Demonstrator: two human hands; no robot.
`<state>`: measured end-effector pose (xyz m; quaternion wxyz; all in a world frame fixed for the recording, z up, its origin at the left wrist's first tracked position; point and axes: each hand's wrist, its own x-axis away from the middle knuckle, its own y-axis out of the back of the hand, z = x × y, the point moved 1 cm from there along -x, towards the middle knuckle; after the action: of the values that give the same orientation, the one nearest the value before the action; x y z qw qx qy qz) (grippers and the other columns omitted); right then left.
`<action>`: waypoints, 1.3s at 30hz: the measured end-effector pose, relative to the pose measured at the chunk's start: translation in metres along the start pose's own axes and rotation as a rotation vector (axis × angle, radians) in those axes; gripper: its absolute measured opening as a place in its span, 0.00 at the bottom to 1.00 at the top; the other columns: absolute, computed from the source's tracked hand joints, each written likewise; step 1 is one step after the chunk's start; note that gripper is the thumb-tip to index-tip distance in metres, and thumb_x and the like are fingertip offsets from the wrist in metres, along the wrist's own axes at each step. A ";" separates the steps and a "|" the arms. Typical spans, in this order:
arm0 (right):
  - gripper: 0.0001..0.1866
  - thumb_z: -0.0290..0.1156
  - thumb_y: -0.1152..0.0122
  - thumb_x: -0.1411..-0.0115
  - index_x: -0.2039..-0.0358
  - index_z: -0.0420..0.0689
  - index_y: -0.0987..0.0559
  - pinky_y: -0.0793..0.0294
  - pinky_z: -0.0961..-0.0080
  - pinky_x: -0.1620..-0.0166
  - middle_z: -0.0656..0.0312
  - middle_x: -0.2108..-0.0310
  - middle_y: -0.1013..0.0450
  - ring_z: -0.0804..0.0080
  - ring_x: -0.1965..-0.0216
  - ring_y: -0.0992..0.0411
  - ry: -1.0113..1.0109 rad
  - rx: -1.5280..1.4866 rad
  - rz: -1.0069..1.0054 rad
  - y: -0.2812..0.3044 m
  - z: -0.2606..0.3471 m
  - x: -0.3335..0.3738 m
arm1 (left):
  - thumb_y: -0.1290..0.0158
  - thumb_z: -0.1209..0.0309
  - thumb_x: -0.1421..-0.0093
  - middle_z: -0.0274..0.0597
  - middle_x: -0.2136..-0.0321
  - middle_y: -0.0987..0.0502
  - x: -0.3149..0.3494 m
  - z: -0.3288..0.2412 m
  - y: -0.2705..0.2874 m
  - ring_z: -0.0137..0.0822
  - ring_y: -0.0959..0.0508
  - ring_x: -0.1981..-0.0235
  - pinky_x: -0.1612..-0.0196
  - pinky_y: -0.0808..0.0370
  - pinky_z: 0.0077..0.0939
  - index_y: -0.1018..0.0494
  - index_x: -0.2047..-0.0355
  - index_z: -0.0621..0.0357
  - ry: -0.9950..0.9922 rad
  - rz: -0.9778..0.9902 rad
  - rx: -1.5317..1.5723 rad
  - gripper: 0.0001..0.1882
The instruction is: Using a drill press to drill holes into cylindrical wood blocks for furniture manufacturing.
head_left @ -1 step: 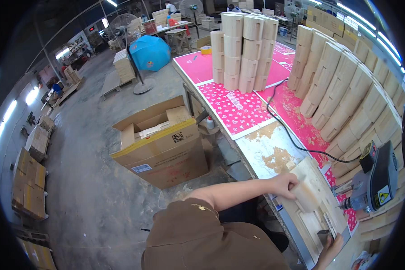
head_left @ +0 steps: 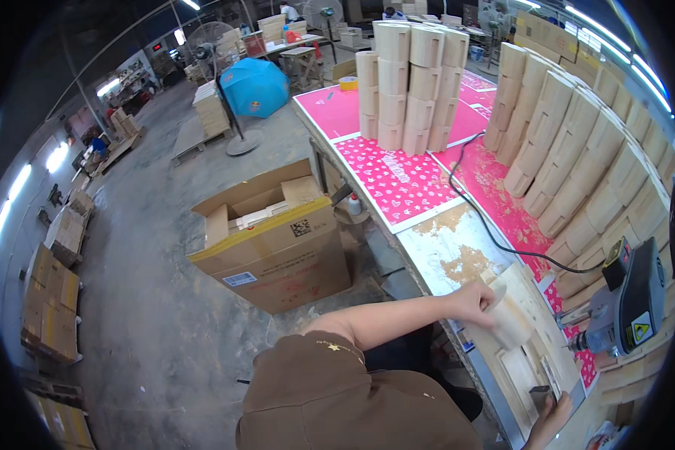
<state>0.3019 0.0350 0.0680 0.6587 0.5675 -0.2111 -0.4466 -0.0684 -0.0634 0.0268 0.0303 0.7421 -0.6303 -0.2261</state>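
On a pink-patterned surface (head_left: 409, 196), columns of pale curved wooden blocks (head_left: 425, 86) stand back, seemingly for working room. Over a flat wooden board (head_left: 489, 349), the left hand (head_left: 472, 303) grips a pale curved wooden piece (head_left: 512, 325) by its edge, apparently for control; the right hand (head_left: 551, 417) curls at a black block (head_left: 538, 390), grip unclear.

One held wooden piece (head_left: 513, 324), one drill (head_left: 627, 309) (just one), one umbrella (head_left: 253, 87), one tape roll (head_left: 348, 84).

Bright tube lights (head_left: 597, 34) shine above a grey floor (head_left: 150, 300).
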 end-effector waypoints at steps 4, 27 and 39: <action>0.19 0.27 0.41 0.49 0.56 0.35 0.28 0.36 0.66 0.53 0.48 0.59 0.30 0.55 0.56 0.34 -0.029 0.001 -0.112 -0.011 0.000 0.013 | 0.35 0.57 0.59 0.34 0.90 0.34 -0.003 -0.036 0.008 0.24 0.34 0.86 0.81 0.37 0.22 0.27 0.84 0.62 0.422 -0.125 0.220 0.20; 0.16 0.30 0.36 0.56 0.65 0.44 0.27 0.37 0.64 0.58 0.59 0.68 0.32 0.59 0.63 0.35 0.064 -0.019 -0.218 0.008 0.040 0.004 | 0.41 0.53 0.48 0.35 0.86 0.30 -0.037 -0.040 -0.050 0.20 0.38 0.89 0.85 0.41 0.15 0.27 0.75 0.69 0.758 0.139 0.450 0.25; 0.27 0.25 0.34 0.60 0.56 0.46 0.28 0.39 0.58 0.48 0.59 0.64 0.29 0.59 0.59 0.32 -0.036 -0.028 -0.305 -0.005 0.009 -0.038 | 0.34 0.64 0.61 0.40 0.66 0.27 -0.037 -0.033 -0.087 0.40 0.28 0.64 0.59 0.33 0.30 0.28 0.59 0.60 -0.223 0.082 -0.342 0.28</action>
<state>0.2736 0.0612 0.0744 0.5871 0.5756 -0.1281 -0.5546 0.0204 -0.0186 0.0380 0.0952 0.6701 -0.6119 -0.4092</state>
